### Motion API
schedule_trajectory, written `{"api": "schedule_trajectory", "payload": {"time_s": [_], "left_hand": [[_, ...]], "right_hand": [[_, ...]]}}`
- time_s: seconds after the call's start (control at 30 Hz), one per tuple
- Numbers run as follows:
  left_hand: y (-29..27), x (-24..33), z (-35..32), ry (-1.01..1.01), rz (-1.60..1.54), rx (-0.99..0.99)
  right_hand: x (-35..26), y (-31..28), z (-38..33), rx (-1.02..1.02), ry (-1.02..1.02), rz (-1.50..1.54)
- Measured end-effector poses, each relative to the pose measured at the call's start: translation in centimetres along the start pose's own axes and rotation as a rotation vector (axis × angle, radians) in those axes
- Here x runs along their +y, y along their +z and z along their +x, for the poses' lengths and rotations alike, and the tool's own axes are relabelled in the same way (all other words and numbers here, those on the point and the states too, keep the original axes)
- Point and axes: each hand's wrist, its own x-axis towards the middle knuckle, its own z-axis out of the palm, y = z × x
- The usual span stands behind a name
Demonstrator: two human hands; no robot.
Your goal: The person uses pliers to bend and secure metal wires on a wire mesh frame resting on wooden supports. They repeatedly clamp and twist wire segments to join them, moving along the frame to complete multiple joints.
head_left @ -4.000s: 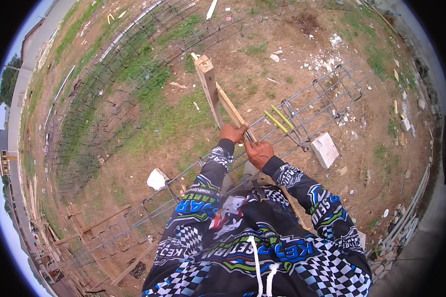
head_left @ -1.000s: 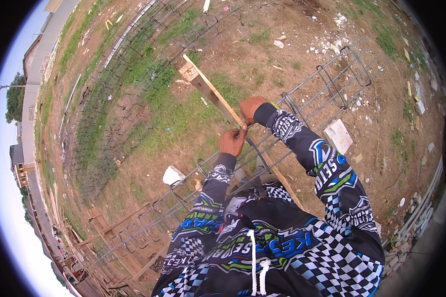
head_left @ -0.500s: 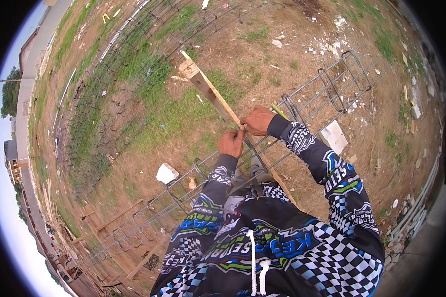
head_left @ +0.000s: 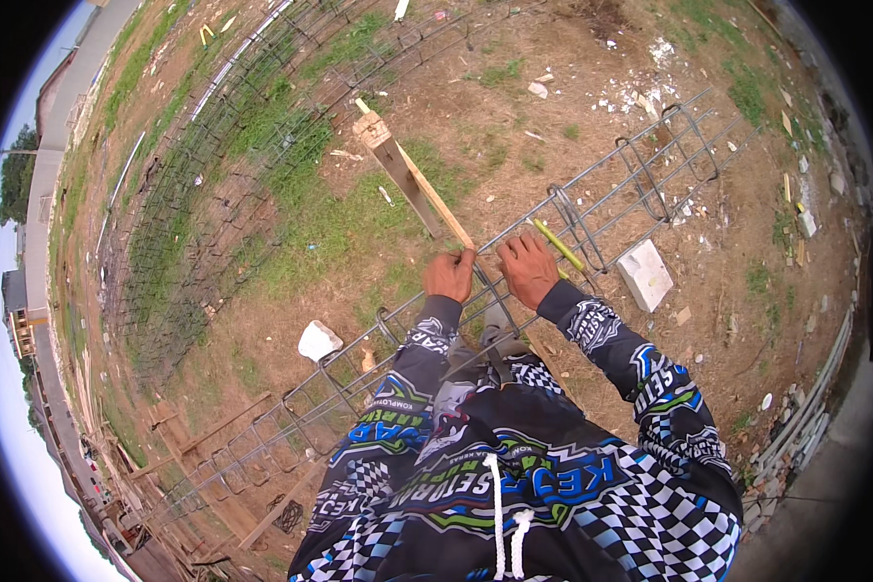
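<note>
A rebar cage [head_left: 640, 175] runs diagonally in front of me, its long bars joined by bent stirrups. My left hand [head_left: 449, 277] is closed at the cage's upper bar, thumb and fingertips at a stirrup corner; its exact grip is partly hidden. Close to those fingertips ends a thin wooden strip [head_left: 427, 184], which slants up beside a thicker upright timber post [head_left: 403, 179]. My right hand [head_left: 528, 272] lies over the upper bar a short way to the right, fingers stretched and slightly apart. Just beyond it, a yellow-green tool handle [head_left: 559, 244] leans against the cage.
White blocks lie on the ground at right [head_left: 645, 274] and left [head_left: 320, 340] of the cage. Wire mesh [head_left: 204, 213] covers grass at far left. Timber planks [head_left: 179, 436] lie at lower left, pale pipes [head_left: 805, 417] at right.
My right hand has left the spot beside my left hand and moved right and slightly down along the bar. More of the yellow-green handle shows. Wood seen below the cage no longer shows.
</note>
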Motion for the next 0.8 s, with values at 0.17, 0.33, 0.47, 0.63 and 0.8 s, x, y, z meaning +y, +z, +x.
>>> {"api": "schedule_trajectory", "payload": {"time_s": [0.17,0.33,0.47,0.63,0.8], "left_hand": [[0.3,-0.5,0.1,0.044,-0.027,0.009],[0.5,-0.6,0.1,0.028,0.019,0.026],[0.5,-0.9,0.6,0.029,0.040,0.026],[1.1,-2.0,1.1,0.060,0.094,0.011],[1.5,-3.5,-0.5,0.259,-0.258,0.176]], "right_hand": [[-0.8,1.4,-0.7,-0.131,0.103,0.100],[-0.4,1.3,0.6,-0.383,0.085,0.217],[0.5,0.2,1.9,-0.322,-0.022,0.264],[-0.9,-1.2,3.3,-0.442,0.114,0.074],[-0.1,-4.8,4.5,-0.596,0.006,-0.062]]}}
